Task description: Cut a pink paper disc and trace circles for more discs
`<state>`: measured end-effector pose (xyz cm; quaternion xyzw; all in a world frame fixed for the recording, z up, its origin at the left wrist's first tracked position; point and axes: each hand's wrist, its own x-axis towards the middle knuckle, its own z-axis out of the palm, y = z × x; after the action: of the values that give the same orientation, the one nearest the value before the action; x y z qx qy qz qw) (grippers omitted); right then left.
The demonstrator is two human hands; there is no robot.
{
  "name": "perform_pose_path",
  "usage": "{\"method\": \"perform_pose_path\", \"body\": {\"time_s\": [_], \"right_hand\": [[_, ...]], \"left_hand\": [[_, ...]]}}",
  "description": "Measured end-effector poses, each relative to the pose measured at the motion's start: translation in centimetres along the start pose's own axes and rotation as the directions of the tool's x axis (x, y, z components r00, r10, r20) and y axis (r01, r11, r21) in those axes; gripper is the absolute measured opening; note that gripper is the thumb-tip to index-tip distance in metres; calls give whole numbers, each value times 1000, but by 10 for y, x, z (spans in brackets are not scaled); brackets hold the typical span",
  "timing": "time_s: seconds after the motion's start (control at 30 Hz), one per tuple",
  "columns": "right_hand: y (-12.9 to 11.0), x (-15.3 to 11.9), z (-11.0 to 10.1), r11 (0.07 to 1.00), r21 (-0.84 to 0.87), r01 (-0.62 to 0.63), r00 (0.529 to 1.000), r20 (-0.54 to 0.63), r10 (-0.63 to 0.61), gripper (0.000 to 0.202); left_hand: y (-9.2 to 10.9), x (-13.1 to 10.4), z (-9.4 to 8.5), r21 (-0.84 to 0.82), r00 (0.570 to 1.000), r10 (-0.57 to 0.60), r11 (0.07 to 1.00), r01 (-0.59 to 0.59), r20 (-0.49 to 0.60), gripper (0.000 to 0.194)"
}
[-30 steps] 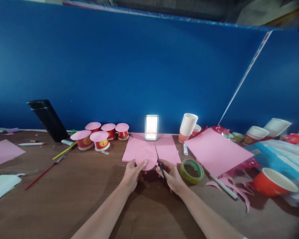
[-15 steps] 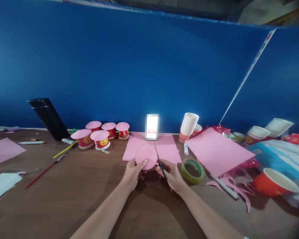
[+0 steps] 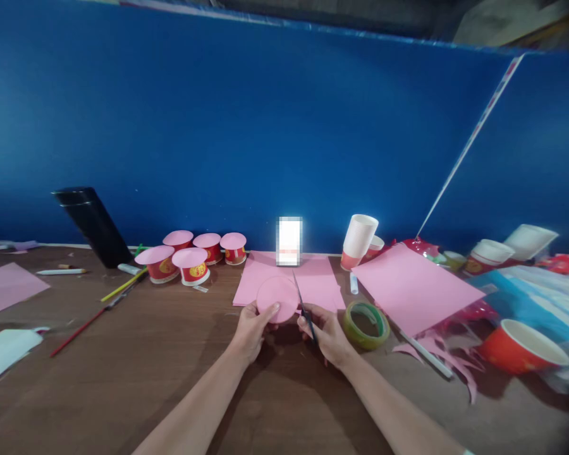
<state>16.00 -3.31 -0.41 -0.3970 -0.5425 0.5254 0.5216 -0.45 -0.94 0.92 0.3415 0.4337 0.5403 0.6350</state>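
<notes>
Holding: left fingers (image 3: pixel 268 313), pink disc (image 3: pixel 277 294); right fingers (image 3: pixel 321 315), scissors (image 3: pixel 306 315).

A blue partition (image 3: pixel 265 126) rises behind the brown surface (image 3: pixel 123 398), with a patterned strip (image 3: pixel 477 129) running slantwise down its right part. At the left, a black flask (image 3: pixel 97 227) appears tilted close to the partition. Near its foot lie a yellow stick (image 3: pixel 121 285) and a long red-handled tool (image 3: pixel 78 333); a white pen (image 3: pixel 61 272) lies farther left. Right of centre, white paper cups (image 3: pixel 360 235) stand stacked near the partition, a small white tube (image 3: pixel 354 284) in front of them. Nearer is a roll of greenish tape (image 3: pixel 366 344). At the far right, an orange-red paper cup (image 3: pixel 512 351) stands beside blue and white plastic packaging (image 3: pixel 535 291).
</notes>
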Motion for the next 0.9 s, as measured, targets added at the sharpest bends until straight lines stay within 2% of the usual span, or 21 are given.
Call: {"method": "perform_pose_path", "body": {"time_s": [0.63, 0.9], "right_hand": [[2, 1, 0, 1000, -31, 1, 1000, -1, -1, 38], [-3, 1, 1, 997, -68, -35, 999, -29, 34, 41]], "left_hand": [[-1, 0, -2, 27, 1000, -12, 1000, 12, 4, 38], [-2, 2, -2, 20, 1000, 1, 1000, -1, 0, 38]]}}
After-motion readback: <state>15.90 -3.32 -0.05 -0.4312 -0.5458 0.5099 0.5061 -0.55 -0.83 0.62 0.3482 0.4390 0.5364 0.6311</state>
